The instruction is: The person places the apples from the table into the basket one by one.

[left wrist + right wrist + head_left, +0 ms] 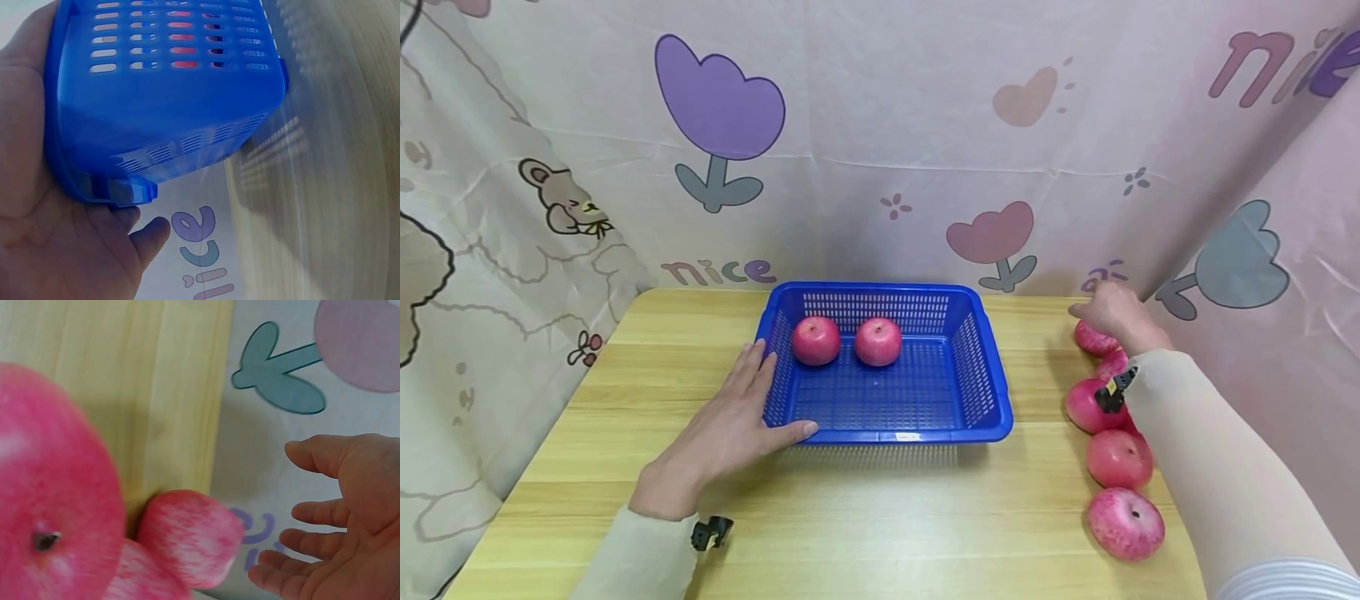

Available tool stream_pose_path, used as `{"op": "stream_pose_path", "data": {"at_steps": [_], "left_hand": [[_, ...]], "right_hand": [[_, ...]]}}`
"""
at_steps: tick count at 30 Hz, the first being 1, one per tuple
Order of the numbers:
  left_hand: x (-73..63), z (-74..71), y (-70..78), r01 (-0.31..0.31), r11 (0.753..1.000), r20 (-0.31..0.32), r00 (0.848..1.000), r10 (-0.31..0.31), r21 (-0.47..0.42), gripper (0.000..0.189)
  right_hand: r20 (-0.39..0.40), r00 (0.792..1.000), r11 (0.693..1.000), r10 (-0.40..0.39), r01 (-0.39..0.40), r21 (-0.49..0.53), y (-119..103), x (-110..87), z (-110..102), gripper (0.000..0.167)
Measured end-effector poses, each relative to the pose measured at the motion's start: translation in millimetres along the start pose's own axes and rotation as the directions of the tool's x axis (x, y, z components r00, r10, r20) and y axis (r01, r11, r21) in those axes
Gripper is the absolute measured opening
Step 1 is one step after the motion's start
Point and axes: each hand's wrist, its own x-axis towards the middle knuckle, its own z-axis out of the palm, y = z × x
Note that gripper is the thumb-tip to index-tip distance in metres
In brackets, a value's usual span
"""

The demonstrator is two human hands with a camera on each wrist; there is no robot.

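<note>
A blue plastic basket (880,436) with slotted walls stands on the table. Two red apples (816,341) (878,342) sit inside it toward the back left. My left hand (722,425) rests on the basket's near left corner, fingers along the left rim and thumb on the front rim. In the left wrist view, the palm lies against the basket's rim. On the right, my right hand (1116,315) is over the far end of a row of apples (1120,459). The right wrist view shows its fingers spread and empty, beside the farthest apple (190,539).
The row of several apples runs along the table's right side, its nearest apple (1126,523) close to the front. A printed cloth (850,150) hangs behind and on both sides of the wooden table (880,525).
</note>
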Motion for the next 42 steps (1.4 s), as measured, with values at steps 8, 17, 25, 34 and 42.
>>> {"op": "stream_pose_path", "data": {"at_steps": [8, 17, 25, 34, 42], "left_hand": [[0.8, 0.3, 0.5, -0.003, 1.0, 0.0, 1.0, 0.003, -0.002, 0.134], [1.6, 0.6, 0.5, -0.005, 1.0, -0.002, 1.0, 0.005, 0.004, 0.134], [1.6, 0.2, 0.8, 0.004, 1.0, 0.001, 1.0, -0.004, 0.001, 0.132], [1.5, -0.2, 1.2, 0.011, 1.0, 0.009, 1.0, -0.011, -0.004, 0.132], [1.6, 0.3, 1.2, 0.015, 1.0, 0.007, 1.0, -0.015, 0.0, 0.13]], "right_hand": [[0.042, 0.996, 0.995, 0.084, -0.086, 0.041, 17.9, 3.4, 12.2, 0.053], [0.083, 0.985, 0.984, 0.15, -0.157, 0.083, 24.4, 3.7, 21.2, 0.05], [0.064, 0.99, 0.987, 0.126, -0.132, 0.094, 19.6, 8.9, 26.2, 0.044], [0.01, 0.999, 0.998, 0.037, -0.037, -0.046, 10.2, 13.4, 31.9, 0.052], [0.091, 0.996, 1.0, -0.022, 0.021, 0.019, 2.5, 16.7, 41.0, 0.078]]}}
